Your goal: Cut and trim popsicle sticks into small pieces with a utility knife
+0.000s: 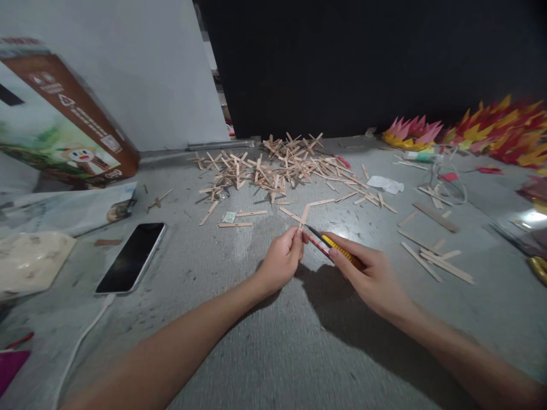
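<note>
My left hand point(284, 256) is closed, pinching the lower end of a wooden craft stick point(305, 213) between thumb and fingers. Its upper end reaches other craft sticks lying on the table; whether they are joined I cannot tell. My right hand point(365, 270) is wrapped round a yellow-and-black utility knife point(342, 249), whose dark tip points at the pinched stick beside my left fingertips. A thin red patterned stick point(317, 244) runs under the knife between both hands; which hand grips it is unclear. A heap of crossed craft sticks point(273, 165) lies beyond.
A phone point(131, 259) with a white cable lies left, near a printed carton point(77, 119). On the right are loose flat sticks point(444, 265), a white paper scrap point(386, 184), a tangled clear cord point(448, 182) and red-and-yellow folded paper pieces point(499, 136). A dark panel point(376, 62) stands behind.
</note>
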`<state>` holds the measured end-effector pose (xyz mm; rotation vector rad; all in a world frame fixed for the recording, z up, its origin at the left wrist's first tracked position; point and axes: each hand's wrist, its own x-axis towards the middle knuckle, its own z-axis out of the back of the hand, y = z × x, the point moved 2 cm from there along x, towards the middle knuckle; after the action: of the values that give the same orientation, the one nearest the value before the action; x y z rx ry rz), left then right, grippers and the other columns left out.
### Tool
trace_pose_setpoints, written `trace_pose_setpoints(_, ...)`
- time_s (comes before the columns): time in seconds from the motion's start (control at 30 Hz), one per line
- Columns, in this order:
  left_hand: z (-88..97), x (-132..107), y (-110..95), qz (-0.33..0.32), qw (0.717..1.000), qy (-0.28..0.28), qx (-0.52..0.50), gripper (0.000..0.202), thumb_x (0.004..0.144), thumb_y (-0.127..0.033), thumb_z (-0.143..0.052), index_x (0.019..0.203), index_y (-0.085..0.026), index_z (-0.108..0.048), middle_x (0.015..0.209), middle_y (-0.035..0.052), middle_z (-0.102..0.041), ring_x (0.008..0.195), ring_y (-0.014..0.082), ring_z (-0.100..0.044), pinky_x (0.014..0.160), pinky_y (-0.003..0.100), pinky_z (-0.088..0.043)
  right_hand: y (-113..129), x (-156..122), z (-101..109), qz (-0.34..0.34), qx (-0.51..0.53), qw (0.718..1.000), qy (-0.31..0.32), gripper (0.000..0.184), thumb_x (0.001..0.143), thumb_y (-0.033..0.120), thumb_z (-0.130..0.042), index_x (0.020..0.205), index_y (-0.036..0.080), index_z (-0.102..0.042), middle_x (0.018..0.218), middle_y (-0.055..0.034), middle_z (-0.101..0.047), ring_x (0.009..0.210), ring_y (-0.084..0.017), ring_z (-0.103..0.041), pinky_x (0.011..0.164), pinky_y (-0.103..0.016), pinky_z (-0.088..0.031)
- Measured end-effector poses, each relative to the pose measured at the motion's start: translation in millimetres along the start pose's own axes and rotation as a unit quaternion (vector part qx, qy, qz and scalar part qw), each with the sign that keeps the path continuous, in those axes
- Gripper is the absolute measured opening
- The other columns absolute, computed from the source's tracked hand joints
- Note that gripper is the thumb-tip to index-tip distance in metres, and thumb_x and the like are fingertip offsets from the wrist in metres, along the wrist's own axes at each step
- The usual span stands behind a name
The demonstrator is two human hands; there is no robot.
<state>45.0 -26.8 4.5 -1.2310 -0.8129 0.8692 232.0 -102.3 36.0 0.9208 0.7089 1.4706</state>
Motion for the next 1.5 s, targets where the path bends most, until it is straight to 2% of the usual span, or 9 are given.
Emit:
trace_pose_setpoints(0.17,-0.1,1,2,-0.005,1.000,-0.002,0.014,0.041,0.109,-0.054,-0.036,0.091,-0.021,-0.052,0.062,-0.0061,-0.040,0.054,0.0116,-0.036,0.055,0.025,-0.030,0,0,-1,0.034,-0.022,0.999,0.020,0.043,0.106,0.048,-0.056,0.140,0.027,-0.071,0.128,-0.0093,-0.077,0.105,-0.025,-0.074,0.085,-0.035,-0.059)
trace_pose_setpoints(0.3,0.6,1,2,-0.013,0.999,-0.001,0.032,0.037,0.110,-0.048,-0.037,0.087,-0.022,-0.049,0.062,-0.0058,-0.040,0.054,0.0117,-0.036,0.056,0.025,-0.030,-2,3,0,0.065,-0.070,0.995,0.032,0.043,0.109,0.046,-0.051,0.143,0.027,-0.070,0.109,-0.0086,-0.078,0.085,-0.019,-0.071,0.073,-0.030,-0.054)
trace_pose_setpoints(0.43,1.6,0,1,-0.015,0.999,0.001,0.047,0.037,0.109,-0.048,-0.037,0.084,-0.022,-0.045,0.062,-0.0056,-0.040,0.055,0.0123,-0.037,0.057,0.026,-0.030,-4,6,2,0.103,-0.108,0.988,0.023,0.044,0.111,0.044,-0.047,0.142,0.023,-0.071,0.086,-0.0051,-0.070,0.071,-0.016,-0.064,0.068,-0.029,-0.050)
trace_pose_setpoints(0.63,2.0,-1,-1,-0.017,0.997,0.005,0.075,0.039,0.110,-0.050,-0.036,0.083,-0.022,-0.045,0.062,-0.0050,-0.043,0.057,0.0130,-0.040,0.059,0.027,-0.031,-6,7,2,0.137,-0.117,0.984,0.013,0.042,0.112,0.039,-0.049,0.142,0.021,-0.070,0.085,-0.0039,-0.065,0.071,-0.015,-0.062,0.069,-0.028,-0.049)
trace_pose_setpoints(0.93,5.5,-2,2,-0.026,0.993,0.015,0.116,0.042,0.110,-0.053,-0.035,0.085,-0.021,-0.049,0.062,-0.0059,-0.044,0.057,0.0126,-0.042,0.060,0.027,-0.032,-11,7,0,0.159,-0.106,0.981,-0.001,0.039,0.111,0.036,-0.052,0.140,0.019,-0.072,0.077,-0.0007,-0.060,0.062,-0.012,-0.056,0.060,-0.026,-0.045)
trace_pose_setpoints(1.07,6.7,-2,3,-0.045,0.990,0.020,0.134,0.038,0.110,-0.048,-0.038,0.086,-0.021,-0.050,0.064,-0.0055,-0.045,0.057,0.0120,-0.041,0.060,0.026,-0.032,-11,7,-1,0.163,-0.097,0.982,-0.003,0.039,0.111,0.035,-0.052,0.142,0.020,-0.071,0.076,-0.0002,-0.058,0.061,-0.012,-0.054,0.061,-0.026,-0.045)
trace_pose_setpoints(1.2,3.7,-3,5,-0.025,0.996,0.022,0.083,0.040,0.109,-0.052,-0.039,0.086,-0.021,-0.048,0.062,-0.0062,-0.043,0.055,0.0114,-0.040,0.057,0.025,-0.031,-11,9,-2,0.165,-0.092,0.982,-0.003,0.038,0.111,0.035,-0.051,0.141,0.022,-0.072,0.078,-0.0009,-0.060,0.063,-0.012,-0.057,0.062,-0.026,-0.046)
trace_pose_setpoints(1.33,0.3,-3,7,0.002,1.000,0.020,0.019,0.043,0.109,-0.057,-0.037,0.086,-0.022,-0.047,0.059,-0.0077,-0.039,0.052,0.0108,-0.037,0.054,0.025,-0.030,-12,10,-2,0.139,-0.092,0.986,0.004,0.039,0.111,0.037,-0.051,0.141,0.022,-0.072,0.075,-0.0001,-0.059,0.062,-0.012,-0.056,0.060,-0.025,-0.044)
trace_pose_setpoints(1.5,2.9,-4,4,-0.019,0.996,0.011,0.091,0.041,0.110,-0.053,-0.036,0.085,-0.022,-0.047,0.060,-0.0067,-0.042,0.054,0.0117,-0.039,0.057,0.026,-0.030,-12,8,-3,0.124,-0.080,0.989,0.006,0.040,0.111,0.039,-0.051,0.140,0.022,-0.073,0.074,-0.0002,-0.060,0.061,-0.012,-0.054,0.059,-0.025,-0.043)
